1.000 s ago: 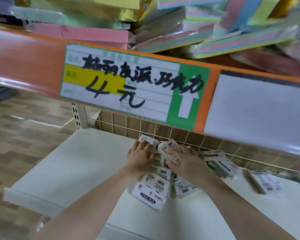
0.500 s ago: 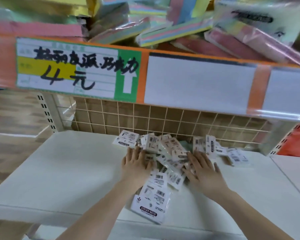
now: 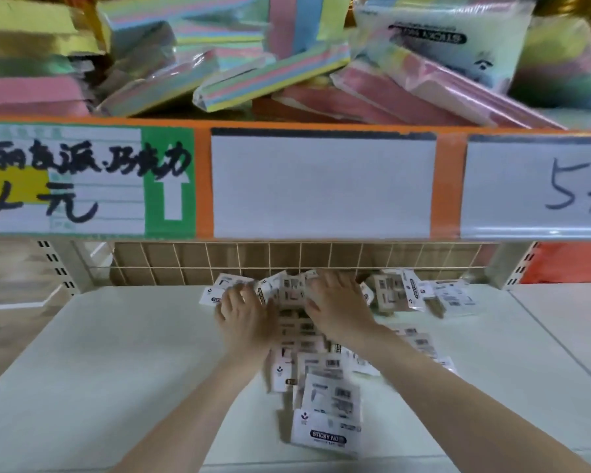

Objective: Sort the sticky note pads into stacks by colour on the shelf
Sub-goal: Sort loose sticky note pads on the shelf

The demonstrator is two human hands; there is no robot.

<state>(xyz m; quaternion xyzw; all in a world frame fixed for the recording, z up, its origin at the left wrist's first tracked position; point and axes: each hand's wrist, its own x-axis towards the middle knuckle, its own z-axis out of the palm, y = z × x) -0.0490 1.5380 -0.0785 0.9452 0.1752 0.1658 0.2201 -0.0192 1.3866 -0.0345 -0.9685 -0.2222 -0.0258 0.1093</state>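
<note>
White shelf [image 3: 116,353]: pads [image 3: 325,401] strewn front-to-back.

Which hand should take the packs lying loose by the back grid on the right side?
Right, probably. The right hand rests on the pile beside those packs; the left hand lies at the pile's far side and would have to cross over.

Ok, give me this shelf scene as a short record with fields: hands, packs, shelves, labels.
left hand: flat on the pile, fingers spread
right hand: flat on the pile, fingers spread
sticky note packs: white, barcoded, loose heap, unsorted
lower shelf: white, holds the heap
back grid: wire, behind the heap
upper shelf pads: multicoloured, jumbled
price label: handwritten, green arrow
</note>
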